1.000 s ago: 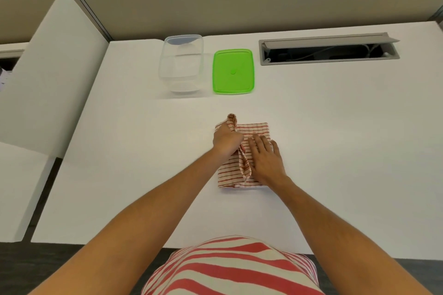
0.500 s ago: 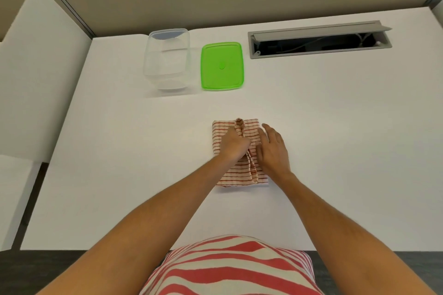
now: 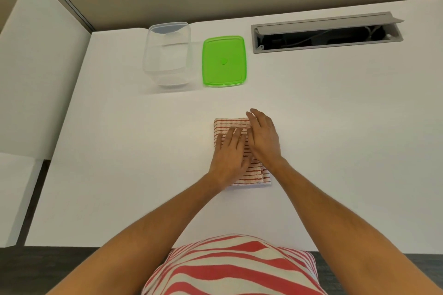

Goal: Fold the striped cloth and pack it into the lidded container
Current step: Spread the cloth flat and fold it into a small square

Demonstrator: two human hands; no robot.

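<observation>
The red-and-white striped cloth (image 3: 230, 124) lies folded into a narrow rectangle on the white table (image 3: 335, 139), near its middle. My left hand (image 3: 229, 153) lies flat on the cloth's left half with straight fingers. My right hand (image 3: 263, 136) rests on the cloth's right side, fingers straight and pointing away from me. The clear plastic container (image 3: 167, 54) stands open at the back of the table. Its green lid (image 3: 224, 61) lies flat just to the right of it. Both are well beyond my hands.
An open grey cable tray (image 3: 326, 32) is set into the table at the back right. A white partition panel (image 3: 36, 67) stands along the table's left edge. A beige wall runs behind the table.
My left hand let go of the raised cloth edge and now lies flat on the cloth. The fold has been laid down to the left. My right hand slid forward along the cloth.
</observation>
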